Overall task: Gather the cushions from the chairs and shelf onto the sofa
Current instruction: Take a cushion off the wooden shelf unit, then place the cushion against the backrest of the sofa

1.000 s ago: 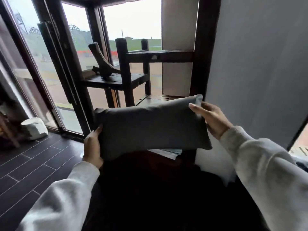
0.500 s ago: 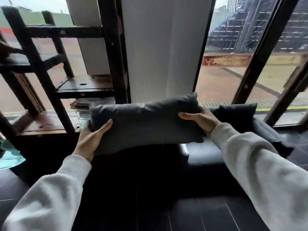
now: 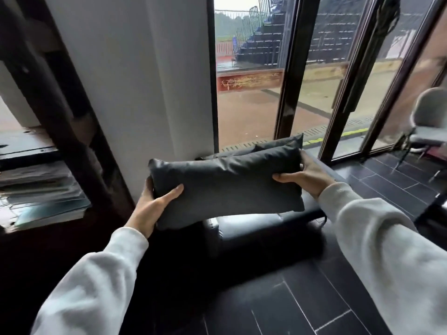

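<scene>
- The left hand (image 3: 154, 204) clamps the lower left end of a dark grey cushion (image 3: 227, 182), thumb laid across its front face and the other fingers hidden behind it.
- The right hand (image 3: 307, 175) grips the cushion's right end, thumb on the front and fingers wrapped around the back edge.
- Both arms wear pale grey sleeves (image 3: 387, 257) reaching in from the bottom corners.
- The cushion is held in the air between the two hands, long side roughly level, its right end slightly higher than its left.
- Directly below and behind it is a black sofa (image 3: 261, 228) set against the white wall (image 3: 145, 81).
- A second dark cushion (image 3: 278, 142) stands on the sofa just behind the held one, its top corner showing above it.
- To the left stands a dark wooden shelf (image 3: 60, 112) with a stack of papers and books (image 3: 41, 189) on a lower level.
- Tall dark-framed windows (image 3: 290, 68) rise behind the sofa.
- A light chair (image 3: 428, 122) stands well apart at far right on the dark tiled floor (image 3: 314, 298).
</scene>
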